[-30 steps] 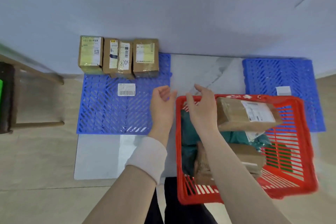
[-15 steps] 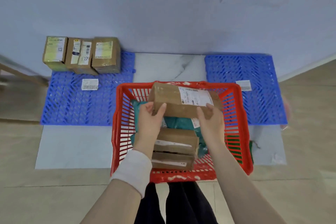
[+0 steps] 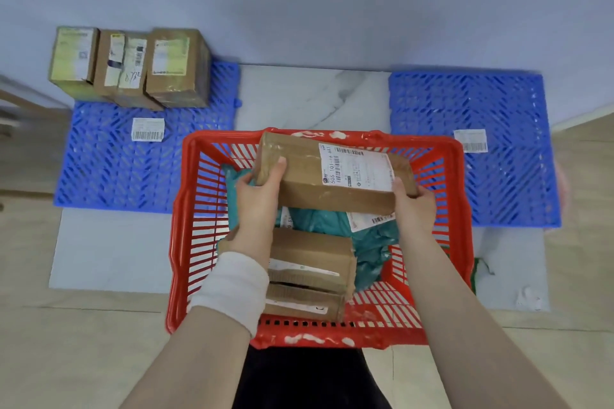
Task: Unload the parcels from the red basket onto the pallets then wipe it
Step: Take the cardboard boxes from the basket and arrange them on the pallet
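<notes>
A red basket stands on the floor in front of me. Both hands hold a brown cardboard parcel with a white label, tilted above the basket's far half. My left hand grips its left end and my right hand its right end. Beneath it lie a teal plastic mailer and two stacked cardboard parcels. A blue pallet lies to the left with three boxes along its far edge. A second blue pallet lies to the right.
A wall runs right behind the pallets. A barcode label lies on the left pallet and another label on the right one. A white marbled sheet covers the floor between the pallets. Wooden furniture shows at the far left.
My hands went from open above the basket's left rim to gripping the top parcel at both ends. The view has swung so that the basket sits in the middle.
</notes>
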